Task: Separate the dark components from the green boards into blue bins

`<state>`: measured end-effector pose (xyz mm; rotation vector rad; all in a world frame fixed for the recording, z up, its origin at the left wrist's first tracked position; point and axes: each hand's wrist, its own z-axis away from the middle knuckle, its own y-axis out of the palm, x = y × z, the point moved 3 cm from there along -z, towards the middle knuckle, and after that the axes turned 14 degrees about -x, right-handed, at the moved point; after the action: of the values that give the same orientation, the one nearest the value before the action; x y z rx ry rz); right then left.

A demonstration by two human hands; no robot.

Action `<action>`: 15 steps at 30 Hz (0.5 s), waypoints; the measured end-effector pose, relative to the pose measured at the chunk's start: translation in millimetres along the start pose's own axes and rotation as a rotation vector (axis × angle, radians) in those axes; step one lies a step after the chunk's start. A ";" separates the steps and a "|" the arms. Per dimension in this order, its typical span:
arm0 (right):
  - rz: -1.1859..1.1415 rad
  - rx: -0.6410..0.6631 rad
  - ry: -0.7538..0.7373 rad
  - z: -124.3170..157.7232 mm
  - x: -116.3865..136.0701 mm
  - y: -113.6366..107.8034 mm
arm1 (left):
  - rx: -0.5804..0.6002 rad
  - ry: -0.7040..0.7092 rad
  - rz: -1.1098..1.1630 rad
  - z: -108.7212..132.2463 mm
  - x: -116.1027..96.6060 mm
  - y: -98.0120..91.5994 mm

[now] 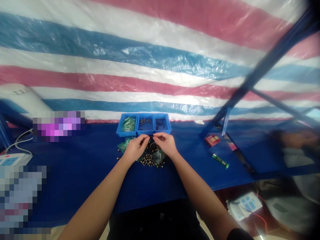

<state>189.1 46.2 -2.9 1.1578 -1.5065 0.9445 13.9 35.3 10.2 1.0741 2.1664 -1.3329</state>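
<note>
Both my hands are over a pile of small brass-coloured and dark parts (149, 160), just in front of three joined blue bins. My left hand (136, 146) is closed in a pinch, and my right hand (167, 143) pinches opposite it, their fingertips nearly meeting. Whatever lies between the fingertips is too small to make out. The left bin (129, 124) holds green packets, the middle bin (145, 125) a few small metal parts, the right bin (162, 124) dark parts. Green plastic bags (123, 145) lie beside my left hand, and a clear bag (158, 157) rests on the pile.
On the blue table (87, 173), a red box (212, 140) and a green tube (220, 160) lie to the right. Blue frame bars (240, 90) rise behind them. A white device (16, 159) with a cable is at the far left. Blurred at the far right is another person's arm.
</note>
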 end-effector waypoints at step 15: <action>-0.247 -0.106 0.163 -23.5 -9.4 -17.0 | 0.002 0.006 -0.005 0.4 -0.4 1.0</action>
<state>211.7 66.3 -6.6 1.1317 -1.2363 0.7631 14.9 35.0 9.7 1.0756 2.1743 -1.3357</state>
